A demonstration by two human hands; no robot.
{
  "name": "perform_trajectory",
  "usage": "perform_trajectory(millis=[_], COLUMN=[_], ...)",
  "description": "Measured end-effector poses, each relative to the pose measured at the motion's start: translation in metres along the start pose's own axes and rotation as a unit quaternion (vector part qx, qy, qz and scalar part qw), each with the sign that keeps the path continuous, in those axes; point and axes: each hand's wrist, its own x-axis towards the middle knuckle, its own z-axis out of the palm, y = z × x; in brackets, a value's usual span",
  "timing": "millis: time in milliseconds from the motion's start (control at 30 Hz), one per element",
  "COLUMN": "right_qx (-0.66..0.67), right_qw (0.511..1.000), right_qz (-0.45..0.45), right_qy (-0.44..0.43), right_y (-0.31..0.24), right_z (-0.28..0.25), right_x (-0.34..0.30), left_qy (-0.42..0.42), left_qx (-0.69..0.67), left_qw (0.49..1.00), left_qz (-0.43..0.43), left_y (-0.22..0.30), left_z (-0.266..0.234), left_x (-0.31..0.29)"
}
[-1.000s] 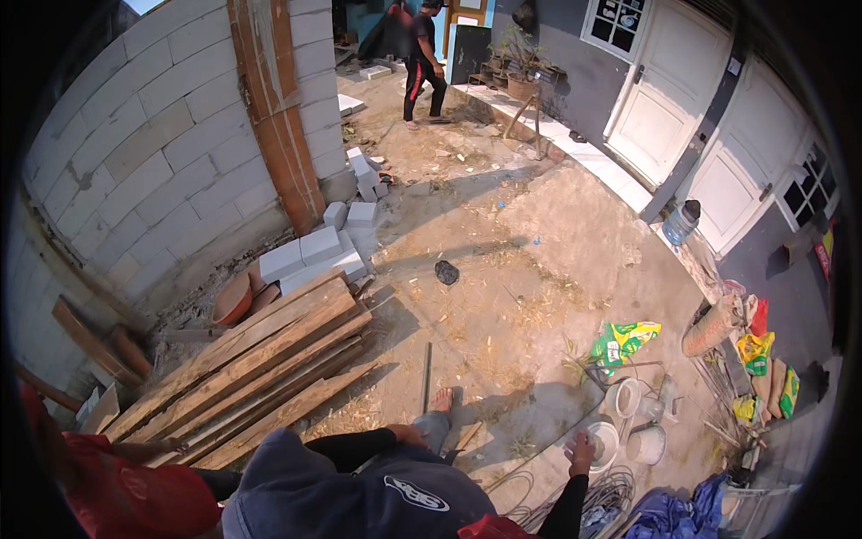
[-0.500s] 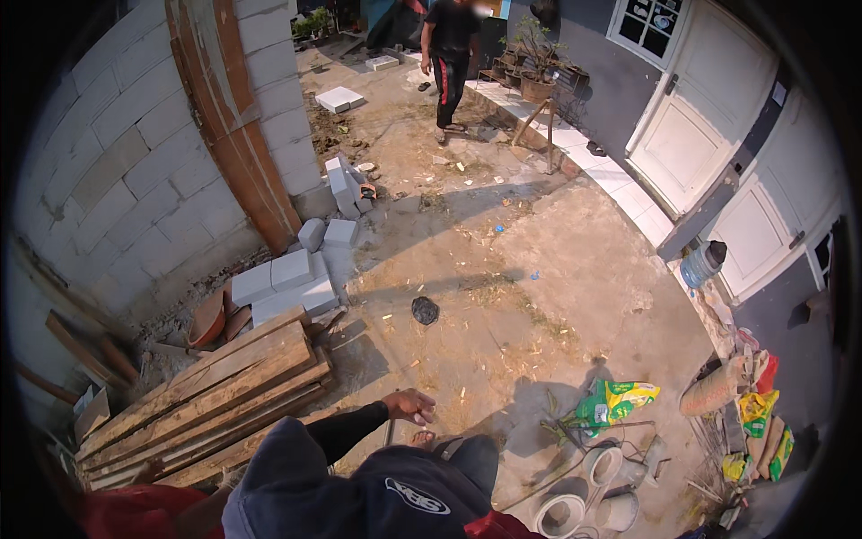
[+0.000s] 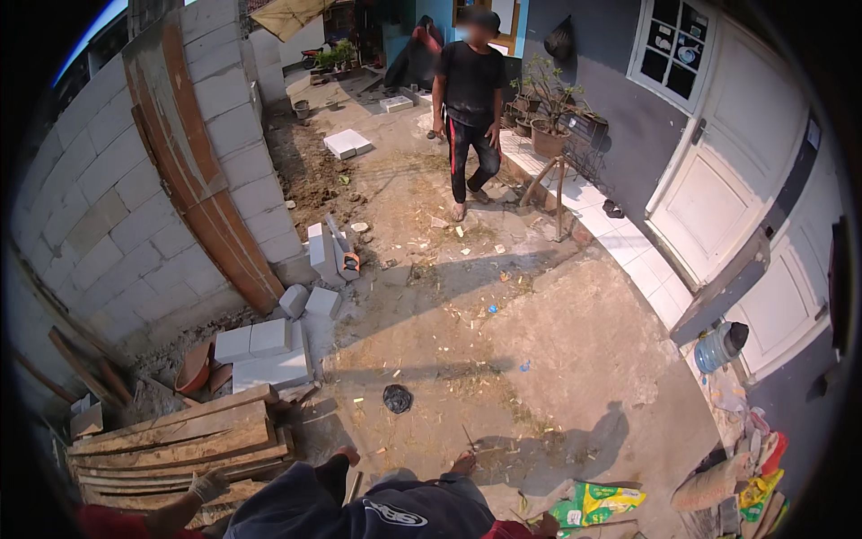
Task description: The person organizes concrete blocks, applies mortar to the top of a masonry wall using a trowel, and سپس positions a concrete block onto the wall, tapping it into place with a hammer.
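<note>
Hanging apart: left hand (image 3: pixel 345 455) near wooden planks (image 3: pixel 193 440), right hand (image 3: pixel 545 524) beside green-and-yellow sack (image 3: pixel 597 505); cannot tell if fingers grip.

Strong outdoor daylight; sun appears to come from the left, shadows running rightward. Ground (image 3: pixel 575 341) bright and pale, crossed by dark bands; a head-shaped shadow (image 3: pixel 602 440) lies lower right. White blocks (image 3: pixel 272 370) among the brightest patches. Block wall (image 3: pixel 99 166) and white door (image 3: pixel 718 202) bow toward the rim; corners black. Standing person (image 3: pixel 472 90): face softly blurred. Centre fairly sharp.
</note>
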Motion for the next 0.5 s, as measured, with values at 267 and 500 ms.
perform_trajectory(millis=[267, 500], right_qx=[-0.329, -0.278], right_qw=[0.921, 0.891], right_qz=[-0.205, -0.332], right_qy=[0.048, -0.137], right_y=[-0.405, -0.536], right_z=[0.118, 0.374], right_x=[0.24, 0.239], left_qy=[0.279, -0.033], left_qx=[-0.665, -0.32], left_qw=[0.68, 0.938], left_qz=[0.13, -0.132], left_y=[-0.028, 0.019], left_z=[-0.013, -0.053], left_x=[-0.011, 0.033])
